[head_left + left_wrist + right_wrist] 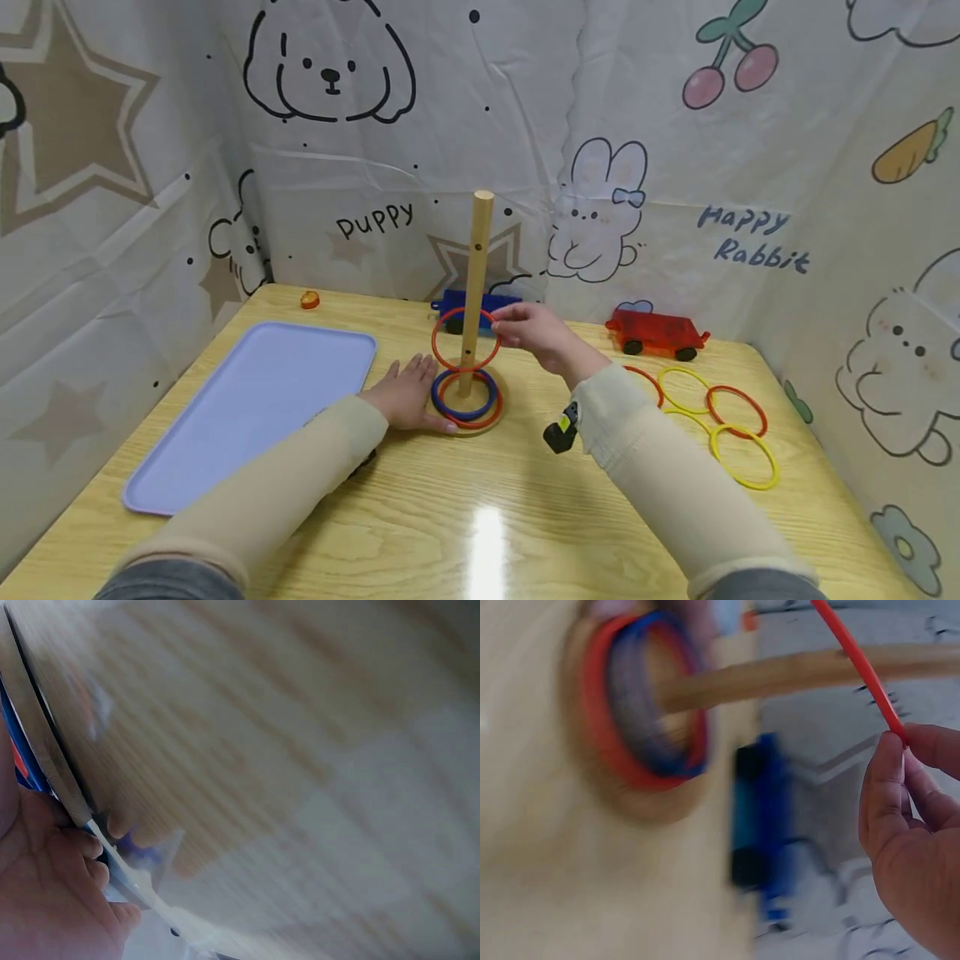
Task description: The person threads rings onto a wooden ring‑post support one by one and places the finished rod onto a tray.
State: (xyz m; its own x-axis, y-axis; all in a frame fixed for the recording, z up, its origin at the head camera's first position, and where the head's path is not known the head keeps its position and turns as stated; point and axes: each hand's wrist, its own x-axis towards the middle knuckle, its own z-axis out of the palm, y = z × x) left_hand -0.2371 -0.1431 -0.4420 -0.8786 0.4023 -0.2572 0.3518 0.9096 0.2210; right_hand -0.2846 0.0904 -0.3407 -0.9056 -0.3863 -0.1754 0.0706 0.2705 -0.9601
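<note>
A wooden post (477, 267) stands upright on a round base (506, 385). Around its foot lie a blue ring (493, 392) and a red ring (500, 410), the blue uppermost. My right hand (534, 332) pinches another red ring (866, 673) by its edge, between thumb and fingertips. That ring appears to encircle the post, tilted, above the lower rings. My left hand (405, 393) rests at the left side of the base with fingers extended and thumb along its front; in the left wrist view, fingers (88, 859) touch the base's edge.
Several red and yellow rings (772, 467) lie at the right. A blue toy wagon (502, 307) stands behind the post, a red one (660, 333) farther right. At the left lies a lilac tray (262, 400), with a small orange-red object (310, 300) behind it.
</note>
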